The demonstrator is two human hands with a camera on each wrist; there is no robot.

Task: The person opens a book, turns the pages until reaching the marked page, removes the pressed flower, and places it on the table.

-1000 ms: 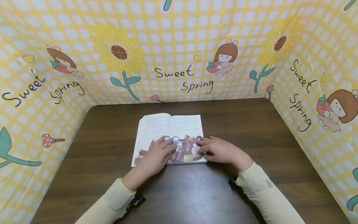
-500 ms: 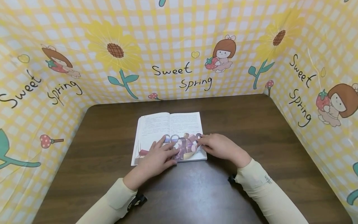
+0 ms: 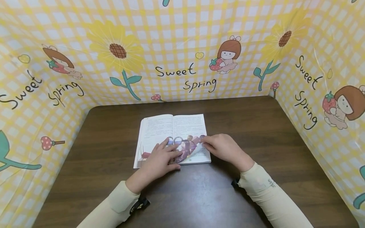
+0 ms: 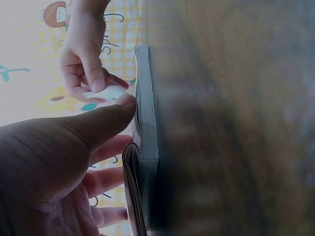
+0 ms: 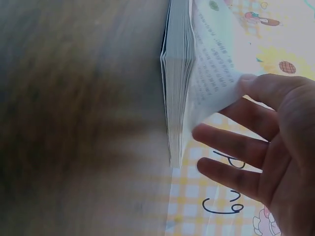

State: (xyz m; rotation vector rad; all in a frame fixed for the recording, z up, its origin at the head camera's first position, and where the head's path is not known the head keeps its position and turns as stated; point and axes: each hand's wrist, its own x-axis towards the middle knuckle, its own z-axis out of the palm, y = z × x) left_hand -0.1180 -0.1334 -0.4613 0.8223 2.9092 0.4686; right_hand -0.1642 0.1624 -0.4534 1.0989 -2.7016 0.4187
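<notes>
An open book [image 3: 188, 125] lies on the table, with text above and a purple picture across its lower half. My left hand [image 3: 159, 158] rests on the lower middle of the spread, its fingers extended; the left wrist view shows that thumb [image 4: 110, 115] near the book's bottom edge. At the right side, my right hand [image 3: 225, 147] pinches the lifted corner of a page [image 5: 214, 73] between thumb and forefinger, while its other fingers stay loose. The page curls upward and leftward, baring printed text on the leaf below. The left hand covers part of the left page.
The book sits on a brown wooden table [image 3: 114, 133]. Yellow checked cloth [image 3: 176, 38] printed with flowers and figures stands around the back and both sides. A dark strap [image 3: 139, 205] shows at the left wrist.
My right hand has taken hold of the right page's lower corner and lifted it up and to the left. The left hand has shifted slightly and spread its thumb along the book's lower edge.
</notes>
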